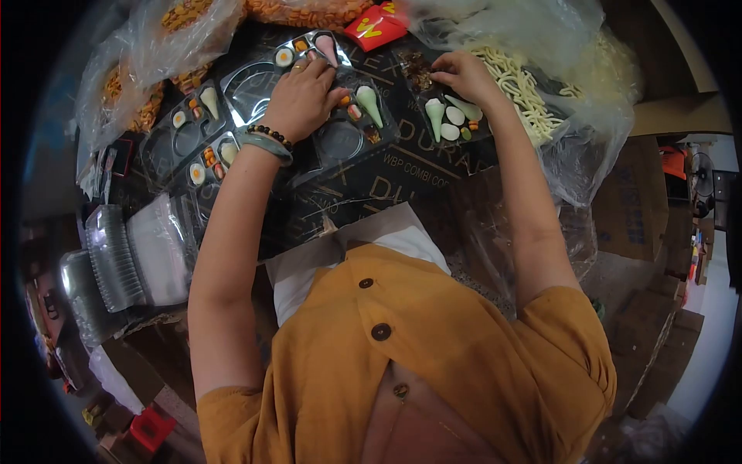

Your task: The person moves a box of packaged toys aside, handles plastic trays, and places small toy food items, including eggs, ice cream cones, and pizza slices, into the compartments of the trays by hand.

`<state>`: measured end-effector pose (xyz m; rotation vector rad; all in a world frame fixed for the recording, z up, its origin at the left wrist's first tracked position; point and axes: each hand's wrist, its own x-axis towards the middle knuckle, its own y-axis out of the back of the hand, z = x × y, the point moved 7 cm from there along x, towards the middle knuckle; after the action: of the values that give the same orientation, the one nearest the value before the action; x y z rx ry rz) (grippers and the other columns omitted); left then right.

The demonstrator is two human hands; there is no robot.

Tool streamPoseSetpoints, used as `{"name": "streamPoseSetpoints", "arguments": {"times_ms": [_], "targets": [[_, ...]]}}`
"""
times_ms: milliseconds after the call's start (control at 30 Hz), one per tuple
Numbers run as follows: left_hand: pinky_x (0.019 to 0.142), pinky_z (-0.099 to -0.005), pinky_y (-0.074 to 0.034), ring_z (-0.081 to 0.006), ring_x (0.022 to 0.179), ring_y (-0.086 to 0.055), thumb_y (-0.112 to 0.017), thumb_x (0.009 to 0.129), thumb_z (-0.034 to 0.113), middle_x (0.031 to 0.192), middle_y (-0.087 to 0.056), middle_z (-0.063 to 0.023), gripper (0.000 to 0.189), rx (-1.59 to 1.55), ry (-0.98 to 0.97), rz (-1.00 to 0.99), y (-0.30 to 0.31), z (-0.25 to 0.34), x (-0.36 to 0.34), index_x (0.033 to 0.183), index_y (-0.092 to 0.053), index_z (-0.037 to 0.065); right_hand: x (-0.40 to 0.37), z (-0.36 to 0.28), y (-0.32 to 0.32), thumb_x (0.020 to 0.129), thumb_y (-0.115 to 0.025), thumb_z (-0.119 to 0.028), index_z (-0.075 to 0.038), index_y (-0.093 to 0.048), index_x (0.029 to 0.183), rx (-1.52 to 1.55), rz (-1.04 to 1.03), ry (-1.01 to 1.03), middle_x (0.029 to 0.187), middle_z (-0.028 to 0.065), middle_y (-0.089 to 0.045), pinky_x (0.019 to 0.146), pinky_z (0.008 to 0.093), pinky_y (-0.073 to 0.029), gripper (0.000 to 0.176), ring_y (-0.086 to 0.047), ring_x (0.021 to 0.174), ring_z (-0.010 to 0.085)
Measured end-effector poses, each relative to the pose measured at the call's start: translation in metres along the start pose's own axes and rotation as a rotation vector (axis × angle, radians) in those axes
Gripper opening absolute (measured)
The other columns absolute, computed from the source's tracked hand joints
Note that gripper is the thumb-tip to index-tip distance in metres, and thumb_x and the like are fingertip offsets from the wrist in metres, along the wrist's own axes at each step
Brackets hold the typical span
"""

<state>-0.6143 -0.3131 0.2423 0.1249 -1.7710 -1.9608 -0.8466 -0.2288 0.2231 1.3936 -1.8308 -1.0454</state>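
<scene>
1. right hand (462,75): fingertips bunched together and pointing down at the dark crumbs (417,76). honestly can't tell if anything's actually between them.
2. those crumbs sit in the far corner of a small black tray (423,94), just left of the hand. the tray's long side runs diagonally, from far-left back toward near-right, with white cone pieces (435,114) in the nearer part.
3. the right hand is way closer to it. left hand (303,99) lies flat, fingers loosely spread, on the middle tray (340,141), apart from the small one.
4. room is tight: noodle bag (525,89) is right against the tray's right edge, more trays crowd the left, and clear lids (116,259) are stacked well off by the left elbow.
</scene>
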Motion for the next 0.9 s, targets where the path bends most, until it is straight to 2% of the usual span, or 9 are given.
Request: {"name": "streamPoseSetpoints", "arguments": {"times_ms": [133, 333, 533, 633, 700, 767, 800, 833, 900], "targets": [[0.088, -0.0397, -0.041, -0.0314, 0.107, -0.048, -0.051, 0.087, 0.034, 0.109, -0.053, -0.0156, 0.039, 0.086, -0.066, 0.108, 0.000, 0.003, 0.000, 0.104, -0.057, -0.001, -0.001, 0.001, 0.003, 0.078, -0.066, -0.019, -0.002, -0.064, 0.092, -0.013, 0.055, -0.002, 0.081, 0.0102, -0.064, 0.068, 0.0308, -0.047, 0.022, -0.061, 0.074, 0.0201], [0.089, -0.0398, -0.041, -0.0316, 0.107, -0.048, -0.051, 0.087, 0.035, 0.107, -0.054, -0.0155, 0.039, -0.019, -0.007, 0.010, -0.004, 0.001, 0.001, 0.098, -0.058, -0.002, -0.006, 0.011, 0.006, 0.083, -0.062, -0.022, -0.003, -0.065, 0.096, 0.031, 0.143, 0.042, 0.080, 0.0097, -0.065, 0.066, 0.0297, -0.047, 0.023, -0.061, 0.072, 0.0182], [0.087, -0.0407, -0.041, -0.0320, 0.101, -0.050, -0.051, 0.088, 0.033, 0.105, -0.054, -0.0155, 0.036, -0.084, -0.040, 0.132, -0.002, -0.003, 0.000, 0.093, -0.060, -0.001, 0.001, 0.027, 0.012, 0.081, -0.063, -0.023, -0.005, -0.067, 0.095, 0.091, 0.249, -0.158, 0.077, 0.0105, -0.066, 0.064, 0.0308, -0.048, 0.023, -0.061, 0.067, 0.0185], [0.086, -0.0408, -0.042, -0.0324, 0.098, -0.050, -0.051, 0.087, 0.033, 0.105, -0.054, -0.0150, 0.036, -0.112, -0.022, 0.091, -0.003, -0.003, 0.002, 0.094, -0.060, -0.001, 0.009, 0.021, 0.013, 0.078, -0.066, -0.023, -0.004, -0.067, 0.091, -0.040, 0.198, -0.183, 0.072, 0.0092, -0.064, 0.062, 0.0315, -0.047, 0.023, -0.060, 0.063, 0.0188], [0.086, -0.0404, -0.042, -0.0324, 0.099, -0.050, -0.053, 0.087, 0.032, 0.106, -0.055, -0.0149, 0.035, -0.124, -0.032, 0.107, 0.003, -0.002, 0.002, 0.095, -0.060, -0.001, 0.012, 0.012, 0.007, 0.075, -0.068, -0.023, -0.003, -0.067, 0.087, -0.090, 0.039, -0.244, 0.071, 0.0084, -0.063, 0.063, 0.0318, -0.047, 0.023, -0.060, 0.064, 0.0186], [0.087, -0.0401, -0.041, -0.0324, 0.099, -0.051, -0.054, 0.086, 0.031, 0.106, -0.055, -0.0147, 0.033, -0.129, -0.030, 0.123, 0.012, 0.000, -0.003, 0.096, -0.060, 0.000, 0.019, 0.016, 0.004, 0.074, -0.068, -0.023, -0.003, -0.067, 0.086, -0.096, 0.020, -0.202, 0.071, 0.0086, -0.063, 0.063, 0.0318, -0.047, 0.023, -0.060, 0.064, 0.0187], [0.087, -0.0394, -0.042, -0.0322, 0.101, -0.051, -0.056, 0.085, 0.028, 0.107, -0.056, -0.0146, 0.031, -0.198, -0.024, 0.233, 0.026, 0.002, -0.010, 0.098, -0.060, 0.000, 0.022, 0.013, 0.004, 0.073, -0.069, -0.023, -0.004, -0.066, 0.085, -0.105, 0.004, -0.166, 0.071, 0.0088, -0.064, 0.063, 0.0318, -0.048, 0.023, -0.060, 0.065, 0.0187], [0.086, -0.0387, -0.043, -0.0319, 0.102, -0.051, -0.059, 0.084, 0.025, 0.108, -0.056, -0.0144, 0.029, -0.263, -0.015, 0.347, 0.040, 0.000, -0.021, 0.099, -0.060, 0.001, 0.020, 0.014, 0.007, 0.075, -0.068, -0.021, -0.002, -0.065, 0.088, -0.083, 0.050, -0.190, 0.074, 0.0084, -0.064, 0.063, 0.0301, -0.048, 0.023, -0.060, 0.066, 0.0171], [0.086, -0.0382, -0.043, -0.0317, 0.103, -0.051, -0.061, 0.082, 0.022, 0.110, -0.057, -0.0142, 0.027, -0.262, 0.071, 0.391, 0.051, -0.008, -0.047, 0.100, -0.060, 0.002, 0.015, 0.008, 0.020, 0.077, -0.067, -0.018, 0.000, -0.063, 0.090, 0.132, 0.280, -0.130, 0.074, 0.0058, -0.064, 0.061, 0.0270, -0.047, 0.022, -0.059, 0.065, 0.0139]]}}
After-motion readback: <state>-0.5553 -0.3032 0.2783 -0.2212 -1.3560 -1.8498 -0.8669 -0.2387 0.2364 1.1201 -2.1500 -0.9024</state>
